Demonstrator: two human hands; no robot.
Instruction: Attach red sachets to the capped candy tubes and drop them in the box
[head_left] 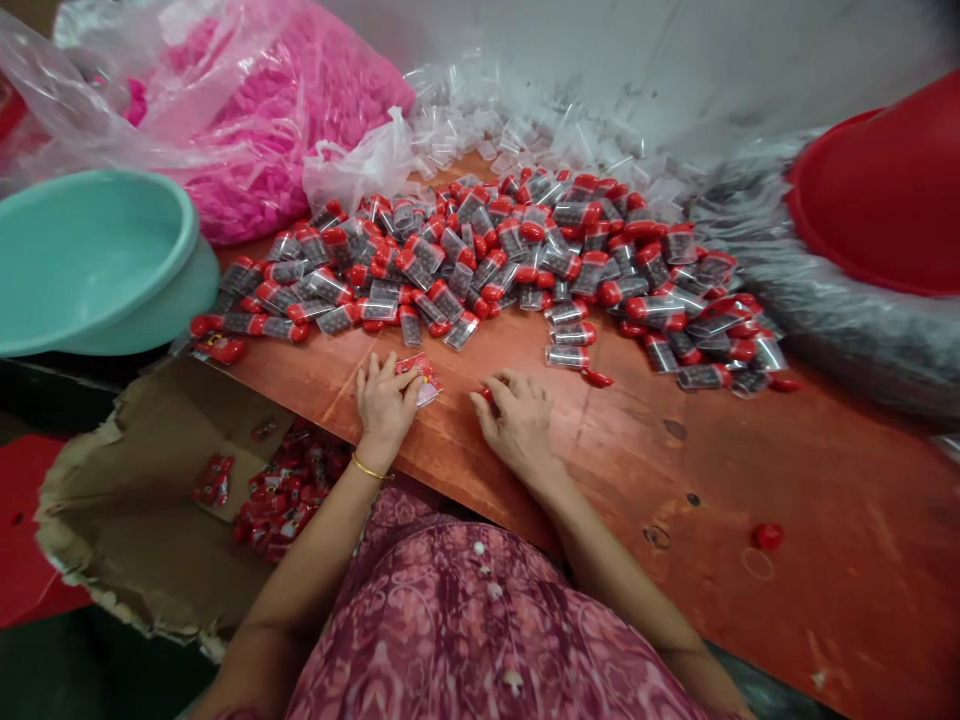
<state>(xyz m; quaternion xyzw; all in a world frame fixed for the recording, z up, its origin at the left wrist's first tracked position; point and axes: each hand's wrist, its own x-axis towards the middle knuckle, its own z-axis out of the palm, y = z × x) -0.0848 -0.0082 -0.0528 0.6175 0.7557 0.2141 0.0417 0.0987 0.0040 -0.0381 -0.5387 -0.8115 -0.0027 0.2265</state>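
Observed: left hand (385,405) on the red-stained wooden table (600,450), fingers loosely spread, thumb and forefinger over a flat red-and-pink printed packet (429,385) (whether pinching, I cannot tell). Right hand (519,415): thumb and forefinger pinching a small glossy red piece (487,394). Just beyond both, a broad heap of red-capped clear plastic tubes (457,262) blocks the way; round turquoise plastic basin (97,260), left; torn brown cardboard box (142,470), below.

Both arms (607,560) reach forward, bare. The left hand (385,400) is palm down, fingers (373,372) loosely bent; the right hand (519,418) curls inward, thumb (484,415) and forefinger (498,388) apparently pinching.
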